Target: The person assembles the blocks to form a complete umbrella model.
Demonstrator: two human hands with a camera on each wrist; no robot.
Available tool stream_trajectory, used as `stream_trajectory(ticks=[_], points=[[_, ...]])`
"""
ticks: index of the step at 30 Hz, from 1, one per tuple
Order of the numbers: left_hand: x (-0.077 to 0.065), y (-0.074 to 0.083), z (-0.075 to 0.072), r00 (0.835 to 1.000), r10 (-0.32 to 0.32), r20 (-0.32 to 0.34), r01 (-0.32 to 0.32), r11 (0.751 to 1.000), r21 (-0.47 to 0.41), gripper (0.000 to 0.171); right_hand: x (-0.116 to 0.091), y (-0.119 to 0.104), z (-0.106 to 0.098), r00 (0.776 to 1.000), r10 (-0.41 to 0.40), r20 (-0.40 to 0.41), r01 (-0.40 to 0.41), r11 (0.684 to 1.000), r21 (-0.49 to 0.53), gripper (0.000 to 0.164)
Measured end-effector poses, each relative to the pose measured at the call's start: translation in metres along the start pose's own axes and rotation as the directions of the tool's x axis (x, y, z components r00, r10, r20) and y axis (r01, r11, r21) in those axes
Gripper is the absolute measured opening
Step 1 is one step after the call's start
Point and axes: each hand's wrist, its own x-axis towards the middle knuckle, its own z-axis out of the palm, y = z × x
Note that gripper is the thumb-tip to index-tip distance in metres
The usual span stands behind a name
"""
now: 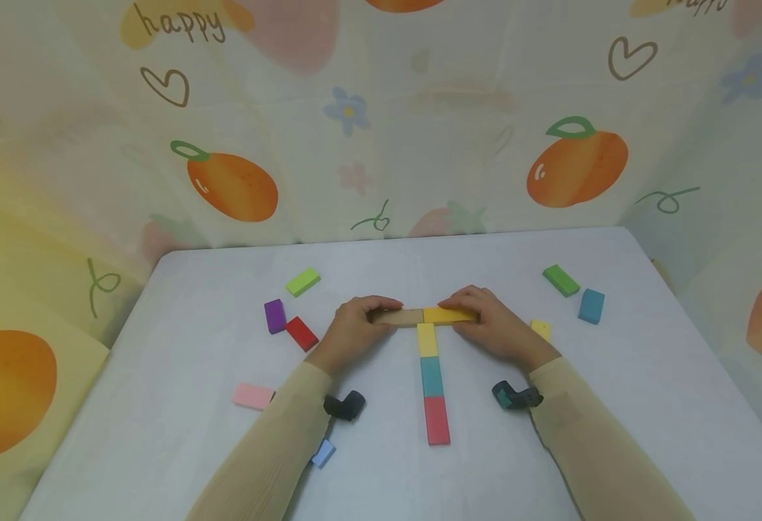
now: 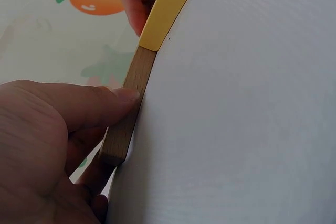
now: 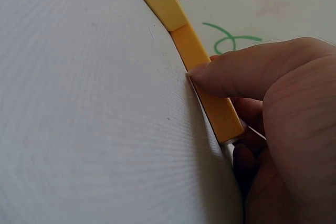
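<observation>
My left hand point(image 1: 357, 323) pinches a plain wooden block point(image 1: 399, 318) between thumb and fingers; the left wrist view shows the thumb along the side of this wooden block point(image 2: 131, 77). My right hand point(image 1: 493, 323) pinches an orange-yellow block point(image 1: 447, 315), its thumb on the near face of the orange block point(image 3: 218, 108) in the right wrist view. These two lie end to end, forming a crossbar. Below their junction runs a column toward me: a pale yellow block point(image 1: 428, 340), a teal block point(image 1: 431, 377) and a red block point(image 1: 436, 420), end to end.
Left of the hands lie a light green block point(image 1: 303, 282), a purple block point(image 1: 275, 316), a dark red block point(image 1: 302, 333), a pink block point(image 1: 253, 396) and a blue block point(image 1: 323, 454). At right are a green block point(image 1: 561, 280), a blue block point(image 1: 591, 306) and a yellow block point(image 1: 540, 330).
</observation>
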Motion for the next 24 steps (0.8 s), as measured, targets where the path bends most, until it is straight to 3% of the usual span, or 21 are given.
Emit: stream_trajectory(ticks=[24], points=[[0.0014, -0.0022, 0.0017, 0.999, -0.032, -0.003, 0.032, 0.999, 0.033, 0.037, 0.0002, -0.0020, -0.0014, 1.000, -0.012, 0.005, 0.012, 1.000, 0.001, 0.041]])
